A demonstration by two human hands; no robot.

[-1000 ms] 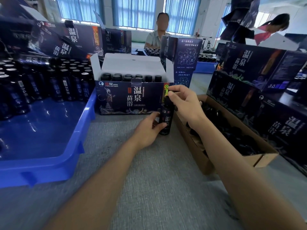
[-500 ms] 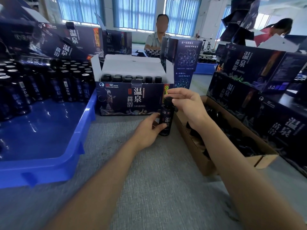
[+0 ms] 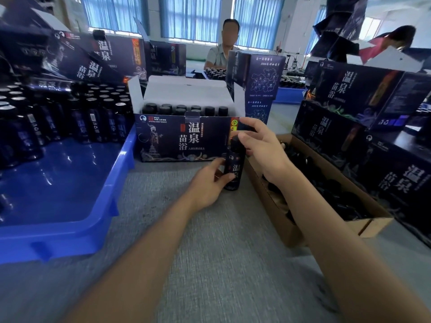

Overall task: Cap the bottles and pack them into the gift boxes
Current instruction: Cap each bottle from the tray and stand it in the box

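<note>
My left hand [image 3: 210, 180] gripped the bottle [image 3: 233, 169] upright on the bench [image 3: 210, 252], just before the open gift box [image 3: 182, 141]; my right hand [image 3: 261, 145] pinched its cap [image 3: 234, 139]. A crooked cap, I judged, could cross-thread or tip it.

Two hands [image 3: 207, 185], one blue tray [image 3: 58, 234]

My bare hands and arms

My left hand [image 3: 207, 185] and right hand [image 3: 264, 148] are bare. My left forearm [image 3: 140, 257] and right forearm [image 3: 340, 243] are bare too, from the wrists down to the lower edge of view.
</note>
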